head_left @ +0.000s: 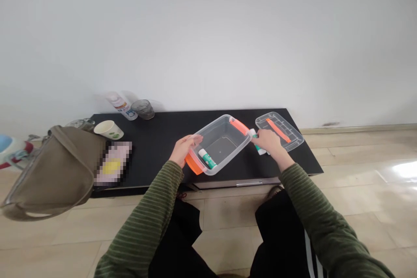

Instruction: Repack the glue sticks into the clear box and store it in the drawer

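A clear plastic box (239, 155) with orange latches is tilted over the black cabinet top. My left hand (183, 149) grips its left rim, thumb on the inside by the orange latch. Inside the box, near its lower left corner, lies a green and white glue stick (207, 159). My right hand (269, 141) is closed around a second glue stick (258, 144), just outside the box's right end. Behind that hand, the box's clear lid (295, 140) with an orange handle rests on the cabinet.
The black cabinet (153, 156) stands against a white wall. Toward its left end are a spray can (122, 106), a dark glass (143, 109), a paper cup (109, 130), a blurred pink packet (114, 163) and a brown bag (55, 173) overhanging the edge.
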Motion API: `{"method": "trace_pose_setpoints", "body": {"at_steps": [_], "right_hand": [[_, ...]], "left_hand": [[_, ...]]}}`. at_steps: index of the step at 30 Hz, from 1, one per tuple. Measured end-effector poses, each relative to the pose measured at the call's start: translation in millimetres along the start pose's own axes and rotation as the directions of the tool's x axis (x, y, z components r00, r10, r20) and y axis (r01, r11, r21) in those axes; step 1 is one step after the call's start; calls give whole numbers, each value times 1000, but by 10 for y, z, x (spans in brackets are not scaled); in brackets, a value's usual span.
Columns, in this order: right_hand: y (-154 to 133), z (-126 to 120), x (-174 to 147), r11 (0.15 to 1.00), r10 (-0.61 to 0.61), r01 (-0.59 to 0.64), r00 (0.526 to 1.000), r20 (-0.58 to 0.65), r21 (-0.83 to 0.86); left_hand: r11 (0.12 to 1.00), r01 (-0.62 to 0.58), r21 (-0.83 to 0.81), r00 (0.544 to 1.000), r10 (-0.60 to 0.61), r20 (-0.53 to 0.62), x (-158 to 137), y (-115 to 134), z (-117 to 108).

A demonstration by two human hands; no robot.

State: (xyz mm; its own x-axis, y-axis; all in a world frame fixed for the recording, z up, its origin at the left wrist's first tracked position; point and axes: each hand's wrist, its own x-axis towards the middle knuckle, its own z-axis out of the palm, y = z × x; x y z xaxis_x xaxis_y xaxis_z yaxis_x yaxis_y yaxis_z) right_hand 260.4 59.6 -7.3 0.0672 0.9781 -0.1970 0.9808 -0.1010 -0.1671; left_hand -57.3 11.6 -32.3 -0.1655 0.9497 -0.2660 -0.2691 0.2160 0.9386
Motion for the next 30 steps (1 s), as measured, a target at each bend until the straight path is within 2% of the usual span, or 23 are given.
{"method": "trace_pose_setpoints", "body": {"at_steps": [2, 5, 7, 8, 10, 13, 16, 20, 23, 30], "right_hand": [[18, -193, -29, 990, 42, -14, 979, -200, 140], [-73, -425, -131, 945, 69, 88, 887, -457, 314], [-225, -503, -231, 906, 21, 209, 847, -531, 367], [-323, -517, -285, 889, -26, 262, 848, -529, 376], [-542, -498, -382, 870, -152, 335, 880, -449, 361], [-865, -378, -457, 899, -314, 362, 925, -214, 245], [-1110, -201, -425, 918, -392, 389, 920, 23, 79], [-1303, 25, -341, 917, -379, 397, 888, 260, -20], [-1362, 134, -336, 924, -361, 382, 871, 334, 3], [-1315, 225, -456, 900, -430, 432, 856, 286, 61]], "left_hand": [[1000, -5, -4, 1000, 5, 2, 10, -17, 8], [1000, -5, -4, 1000, 5, 9, 12, -29, 30], [1000, -5, -10, 1000, 5, 11, 7, -29, 44], [1000, -5, -12, 1000, 5, 14, 4, -28, 48], [1000, -7, -12, 1000, 8, 21, -1, -26, 51], [1000, -12, 2, 999, 12, 29, -4, -29, 47], [1000, -6, 16, 999, 5, 50, -3, -35, 44], [999, -7, 32, 997, 4, 83, 2, -35, 43], [998, -9, 58, 995, 3, 97, 8, -28, 38], [994, -19, 107, 995, 8, 99, 1, -18, 28]]}}
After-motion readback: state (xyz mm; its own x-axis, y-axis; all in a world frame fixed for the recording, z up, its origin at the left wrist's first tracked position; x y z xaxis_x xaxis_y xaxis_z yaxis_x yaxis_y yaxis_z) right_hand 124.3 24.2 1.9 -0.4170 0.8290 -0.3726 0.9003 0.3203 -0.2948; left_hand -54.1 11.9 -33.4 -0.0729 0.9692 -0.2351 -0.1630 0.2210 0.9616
